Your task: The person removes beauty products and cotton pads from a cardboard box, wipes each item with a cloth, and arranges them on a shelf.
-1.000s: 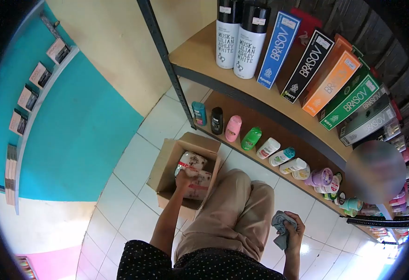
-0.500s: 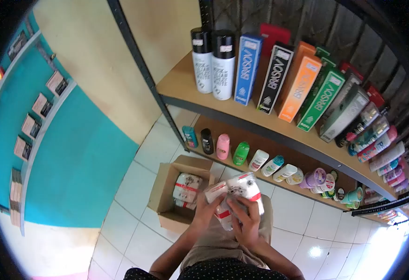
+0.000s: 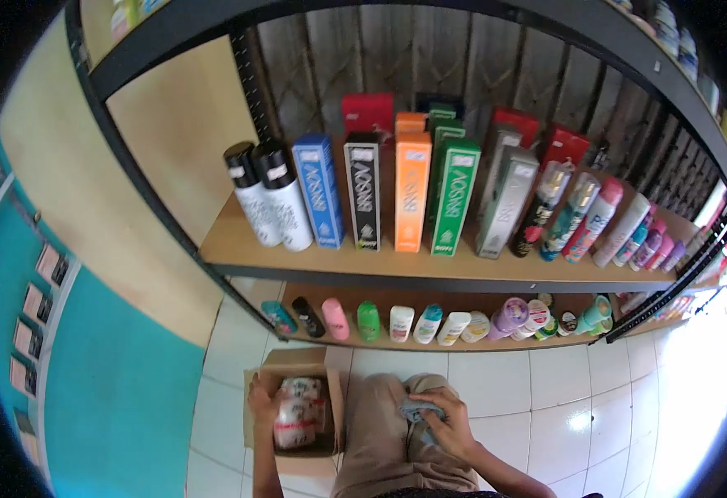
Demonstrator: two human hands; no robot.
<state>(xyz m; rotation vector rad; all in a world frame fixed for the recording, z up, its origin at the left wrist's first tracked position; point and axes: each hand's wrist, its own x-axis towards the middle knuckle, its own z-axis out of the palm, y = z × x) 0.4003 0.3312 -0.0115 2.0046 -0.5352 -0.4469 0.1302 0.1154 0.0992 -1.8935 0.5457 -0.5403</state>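
Observation:
My left hand (image 3: 262, 402) is at the left side of an open cardboard box (image 3: 305, 463) on the floor, fingers apart and thumb towards the packs inside. White plastic-wrapped packs with red bands and dark print (image 3: 295, 423) lie in that box. Over my right knee, my right hand (image 3: 451, 419) is closed around a crumpled grey-blue cloth (image 3: 417, 407), which bulges out past the fingers.
Ahead stands a black-framed shelf (image 3: 430, 270). Its upper board carries spray cans (image 3: 285, 199), upright BRASOV boxes (image 3: 413, 191) and slim bottles (image 3: 542, 207). Shampoo-like bottles (image 3: 369, 319) and round tubs line the low board. A teal wall (image 3: 123, 373) is at left.
The white packs held in both hands have left them, and packs lie in the box. My left hand moved left to the box; my right hand now grips a cloth. The view shifted.

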